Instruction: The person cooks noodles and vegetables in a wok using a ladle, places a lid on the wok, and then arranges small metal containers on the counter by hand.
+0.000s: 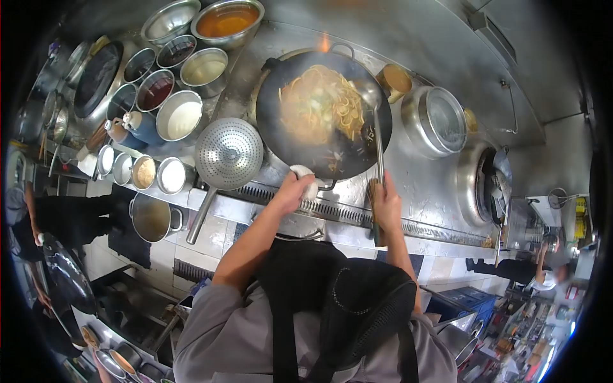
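Observation:
Noodles with pale shreds [322, 108] lie steaming in a black wok [281, 143] over the stove, and a flame shows behind its far rim. My left hand [295, 191] is closed on a folded white cloth [306, 181] at the wok's near rim, beside the near loop handle [327, 186]. Closed round the long shaft of a steel ladle [380, 140] is my right hand [387, 203]. The ladle's bowl rests at the right side of the wok, against the noodles. A bundle of thin bamboo-like strips [374, 191] shows beside my right hand.
A perforated strainer [230, 153] lies left of the wok, its handle over the counter edge. Bowls of sauces and seasonings [179, 115] crowd the left. Steel pots [437, 121] stand at right. Other people [543, 274] stand at both far sides.

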Demonstrator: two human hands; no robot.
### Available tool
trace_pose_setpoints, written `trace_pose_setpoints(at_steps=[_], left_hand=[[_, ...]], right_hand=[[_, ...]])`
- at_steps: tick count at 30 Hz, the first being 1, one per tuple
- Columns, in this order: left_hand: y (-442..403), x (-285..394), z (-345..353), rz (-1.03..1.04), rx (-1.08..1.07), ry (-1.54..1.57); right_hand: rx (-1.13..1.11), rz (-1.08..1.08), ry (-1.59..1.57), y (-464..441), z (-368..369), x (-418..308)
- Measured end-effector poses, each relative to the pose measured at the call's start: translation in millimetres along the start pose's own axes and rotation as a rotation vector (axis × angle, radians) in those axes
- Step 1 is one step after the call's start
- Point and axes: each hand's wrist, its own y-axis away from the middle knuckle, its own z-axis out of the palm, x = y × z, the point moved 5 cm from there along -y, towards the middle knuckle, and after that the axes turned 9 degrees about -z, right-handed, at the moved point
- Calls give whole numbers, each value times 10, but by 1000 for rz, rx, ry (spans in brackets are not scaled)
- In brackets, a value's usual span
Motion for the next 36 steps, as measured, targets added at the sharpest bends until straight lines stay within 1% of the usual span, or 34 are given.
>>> trace_pose_setpoints(at_steps=[1,2,4,5,6,8,9,11,12,14,15,17,19,21,22,24,25,26,27,28,29,30,32,33,35,36], left_hand=[[18,3,22,-14,2,13],[38,13,37,-28,3,25],[34,24,30,-46,-5,1],[26,28,31,-66,-14,-23],[67,67,57,-62,-15,-25],[150,123,95,-87,21,-44],[129,97,61,-77,36,-29],[121,82,28,-58,13,-21],[117,76,23,-46,-13,-15],[87,34,-25,-45,-25,-3],[51,5,-42,-39,-54,9],[34,38,-14,-22,-90,16],[58,33,-23,-48,-37,7],[56,43,-19,-41,-48,-1],[54,41,-19,-37,-58,-9],[78,59,-3,-41,-63,-8],[83,56,-5,-46,-69,-5],[80,57,-6,-47,-71,-10],[51,38,-22,-34,-70,-5],[36,21,-29,-23,-70,0],[20,-4,-34,-27,-73,-4],[9,-11,-47,-26,-56,1],[4,-12,-47,-28,-41,4],[14,-3,-42,-21,-33,13],[-32,-8,-36,-16,-30,17],[-77,-15,-44,-20,3,4]], right_hand=[[-18,-9,72,-52,123,0],[-17,-13,70,-98,239,-5],[-88,152,162,-197,466,-172],[-163,171,200,-226,509,-328],[-210,78,233,-252,568,-354],[-284,292,-290,-233,590,-231],[-286,283,-291,-249,498,-285],[-269,429,-482,-214,332,-327],[-275,426,-481,-263,346,-238],[-110,127,-138,-483,289,-121],[-67,45,1,-612,265,-139],[-53,68,-9,-769,372,-43],[-43,90,-22,-881,386,-187],[-248,356,-275,-820,575,-277],[-246,357,-276,-785,600,-262],[-435,349,-600,-614,768,-280],[-483,373,-618,-519,744,-247],[-479,374,-620,-428,719,-120],[-434,44,-426,-391,659,-16],[-380,-278,-224,-351,528,-124],[-431,-234,-154,-268,354,-48],[-426,-228,-153,-233,161,-28],[-444,-320,209,-168,-208,80],[-442,-315,210,-132,-384,77],[-429,-285,547,-73,-708,88],[-426,-280,549,-27,-817,82]])
